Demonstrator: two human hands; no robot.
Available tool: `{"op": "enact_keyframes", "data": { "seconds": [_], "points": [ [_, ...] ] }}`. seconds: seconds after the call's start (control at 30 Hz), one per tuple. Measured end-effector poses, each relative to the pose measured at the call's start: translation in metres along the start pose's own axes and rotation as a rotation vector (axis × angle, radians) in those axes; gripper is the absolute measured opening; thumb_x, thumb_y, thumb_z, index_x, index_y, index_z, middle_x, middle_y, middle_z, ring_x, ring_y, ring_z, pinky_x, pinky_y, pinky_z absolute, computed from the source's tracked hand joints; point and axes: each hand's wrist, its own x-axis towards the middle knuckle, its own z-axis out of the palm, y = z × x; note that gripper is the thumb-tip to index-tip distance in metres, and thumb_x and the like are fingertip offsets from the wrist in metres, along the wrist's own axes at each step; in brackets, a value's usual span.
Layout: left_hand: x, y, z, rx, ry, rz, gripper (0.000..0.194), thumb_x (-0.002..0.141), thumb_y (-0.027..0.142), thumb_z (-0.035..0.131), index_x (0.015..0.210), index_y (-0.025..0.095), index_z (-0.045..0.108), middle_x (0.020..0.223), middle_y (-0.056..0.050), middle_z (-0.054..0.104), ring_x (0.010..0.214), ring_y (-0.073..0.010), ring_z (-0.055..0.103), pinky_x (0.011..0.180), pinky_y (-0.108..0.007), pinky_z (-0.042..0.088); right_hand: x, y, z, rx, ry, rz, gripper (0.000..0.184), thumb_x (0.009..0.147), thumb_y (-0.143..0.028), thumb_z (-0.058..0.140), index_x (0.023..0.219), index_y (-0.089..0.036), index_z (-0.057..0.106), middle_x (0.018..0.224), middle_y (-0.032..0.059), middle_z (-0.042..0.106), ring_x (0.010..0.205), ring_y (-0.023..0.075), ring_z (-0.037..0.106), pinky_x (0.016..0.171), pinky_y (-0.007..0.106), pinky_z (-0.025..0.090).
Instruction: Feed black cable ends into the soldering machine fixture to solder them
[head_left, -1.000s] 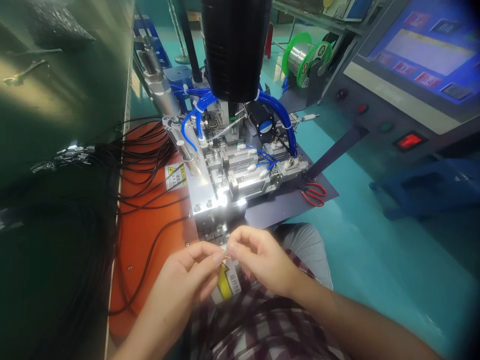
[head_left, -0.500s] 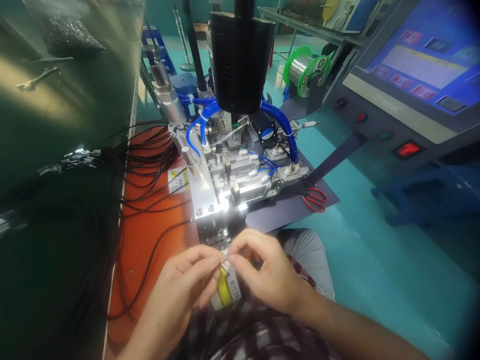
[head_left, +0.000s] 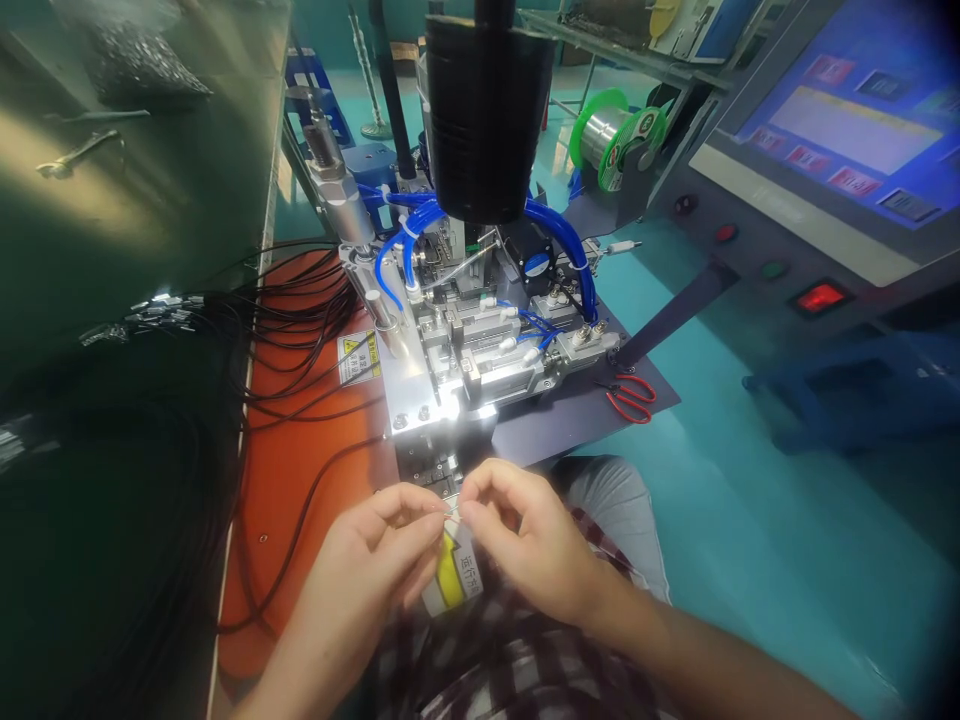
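Note:
My left hand [head_left: 375,565] and my right hand [head_left: 525,545] meet fingertip to fingertip just in front of a small metal machine [head_left: 465,350]. Both pinch a thin wire end [head_left: 452,512], too small to make out in detail. A black cable [head_left: 300,510] runs from my left hand across the orange mat [head_left: 285,470]. Under my hands sits a white and yellow label [head_left: 457,575]. The machine's black fixture [head_left: 435,465] lies directly beyond my fingertips.
A bundle of black cables [head_left: 247,320] with metal tips spreads over the mat to the left. Red-handled scissors [head_left: 630,395] lie right of the machine. Blue hoses, a black cylinder [head_left: 487,110], a solder spool [head_left: 611,125] and a control panel with screen [head_left: 840,140] stand behind and right.
Both hands stay pinched together on the wire end and have shifted slightly up toward the machine's fixture. The view has tilted a little downward.

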Motion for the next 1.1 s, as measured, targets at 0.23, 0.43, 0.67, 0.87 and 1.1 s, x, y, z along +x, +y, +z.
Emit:
{"op": "enact_keyframes", "data": {
  "seconds": [0.23,0.43,0.67,0.87,1.1],
  "points": [
    [0.002,-0.004,-0.001,0.008,0.016,0.010,0.039,0.059,0.050,0.081,0.069,0.017,0.063,0.035,0.009,0.039,0.038,-0.0044,0.026,0.044,-0.020,0.023,0.000,0.000,-0.001,0.119,-0.015,0.129,0.008,0.083,-0.026,0.062,0.083,-0.017,0.063,0.059,-0.0059,0.049,0.050,0.0084,0.042,0.047,0.021,0.033],
    [0.002,-0.006,-0.002,0.016,0.012,0.013,0.039,0.061,0.050,0.081,0.074,0.017,0.064,0.037,0.010,0.041,0.038,-0.0039,0.026,0.043,-0.019,0.022,0.002,0.000,0.003,0.087,0.007,0.135,0.008,0.082,-0.023,0.063,0.076,-0.018,0.062,0.054,-0.0069,0.048,0.047,0.0078,0.039,0.045,0.021,0.033],
    [0.000,-0.009,-0.003,0.029,-0.013,0.061,0.036,0.069,0.050,0.077,0.075,0.018,0.062,0.037,0.009,0.039,0.040,-0.0050,0.028,0.044,-0.019,0.025,-0.005,0.006,0.005,-0.279,0.234,-0.441,0.010,0.087,-0.014,0.058,0.082,-0.018,0.065,0.076,0.0030,0.067,0.057,0.0110,0.055,0.054,0.024,0.045],
    [-0.001,-0.007,-0.003,0.033,-0.004,0.071,0.035,0.071,0.050,0.076,0.074,0.018,0.061,0.037,0.010,0.039,0.040,-0.0054,0.028,0.045,-0.019,0.026,-0.005,0.009,0.002,-0.466,0.252,-0.641,0.015,0.091,-0.012,0.057,0.084,-0.019,0.067,0.077,0.0043,0.073,0.062,0.0138,0.062,0.060,0.028,0.047],
    [-0.001,-0.007,-0.001,0.026,0.004,0.074,0.035,0.066,0.048,0.078,0.073,0.018,0.062,0.037,0.010,0.039,0.038,-0.0050,0.027,0.044,-0.020,0.024,-0.004,0.008,0.005,-0.380,0.273,-0.562,0.011,0.090,-0.014,0.060,0.083,-0.020,0.066,0.070,0.0020,0.070,0.056,0.0126,0.059,0.057,0.027,0.046]
  ]
}}
